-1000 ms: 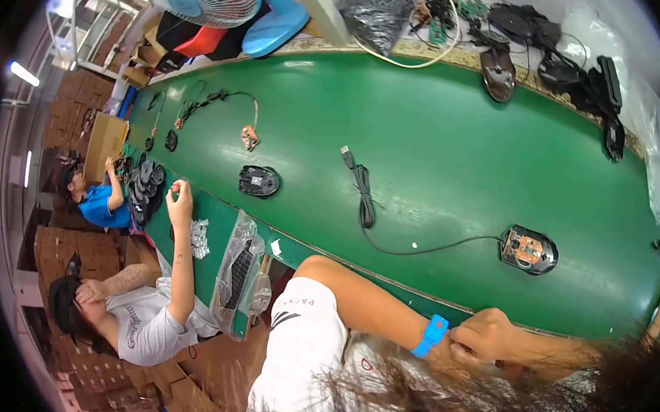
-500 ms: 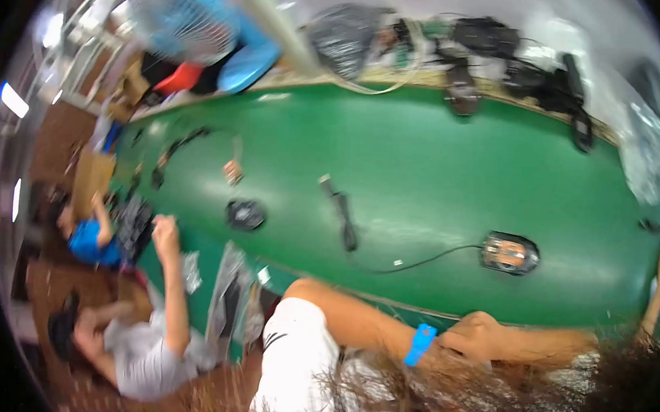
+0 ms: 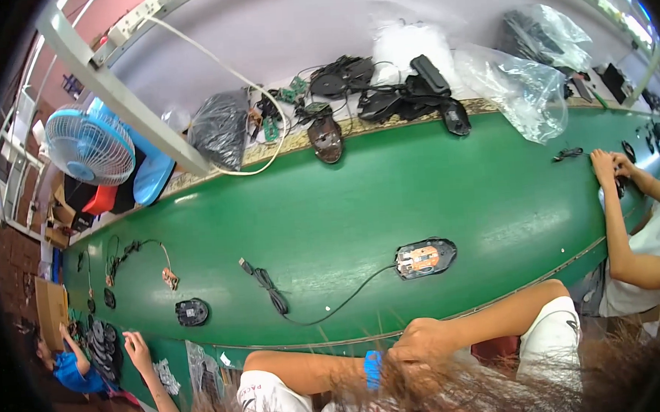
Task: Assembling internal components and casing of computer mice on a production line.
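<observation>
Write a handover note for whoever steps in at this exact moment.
Left hand, blue wristband: raised by the hair at the lower edge, meeting the right hand. Neither visibly holds anything; the grip cannot be told.
Mouse: on the green belt, apart from both hands, cover off, board showing.
Cable: attached, running left to a coil.
Done: nothing beyond the open mouse can be judged.
Left: mouse uncovered, untouched.
</observation>
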A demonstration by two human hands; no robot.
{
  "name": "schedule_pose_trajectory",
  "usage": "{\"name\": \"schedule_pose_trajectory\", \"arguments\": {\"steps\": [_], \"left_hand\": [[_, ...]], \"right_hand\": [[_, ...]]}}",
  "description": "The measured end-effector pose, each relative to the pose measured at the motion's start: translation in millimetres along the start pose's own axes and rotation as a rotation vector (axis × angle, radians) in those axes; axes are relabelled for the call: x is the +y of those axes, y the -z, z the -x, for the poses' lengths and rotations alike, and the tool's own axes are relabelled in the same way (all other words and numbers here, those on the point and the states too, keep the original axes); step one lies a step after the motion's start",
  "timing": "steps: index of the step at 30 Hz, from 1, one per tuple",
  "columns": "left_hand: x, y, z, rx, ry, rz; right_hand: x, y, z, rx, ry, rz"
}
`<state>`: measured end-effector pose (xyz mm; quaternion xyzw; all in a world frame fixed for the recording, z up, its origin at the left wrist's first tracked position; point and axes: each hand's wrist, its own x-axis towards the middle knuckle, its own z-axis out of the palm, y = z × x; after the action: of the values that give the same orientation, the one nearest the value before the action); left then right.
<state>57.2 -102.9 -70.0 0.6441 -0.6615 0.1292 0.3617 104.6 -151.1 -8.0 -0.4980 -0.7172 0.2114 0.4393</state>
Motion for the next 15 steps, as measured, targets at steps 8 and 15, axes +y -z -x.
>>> {"name": "schedule_pose_trajectory", "arguments": {"steps": [8, 15], "left_hand": [[-11, 19, -15, -0.049, 0.002, 0.131], [-22, 40, -29, -0.087, 0.024, 0.24]], "right_hand": [[2, 3, -3, 0.002, 0.041, -0.002], [2, 12, 0, 0.029, -0.024, -0.045]]}}
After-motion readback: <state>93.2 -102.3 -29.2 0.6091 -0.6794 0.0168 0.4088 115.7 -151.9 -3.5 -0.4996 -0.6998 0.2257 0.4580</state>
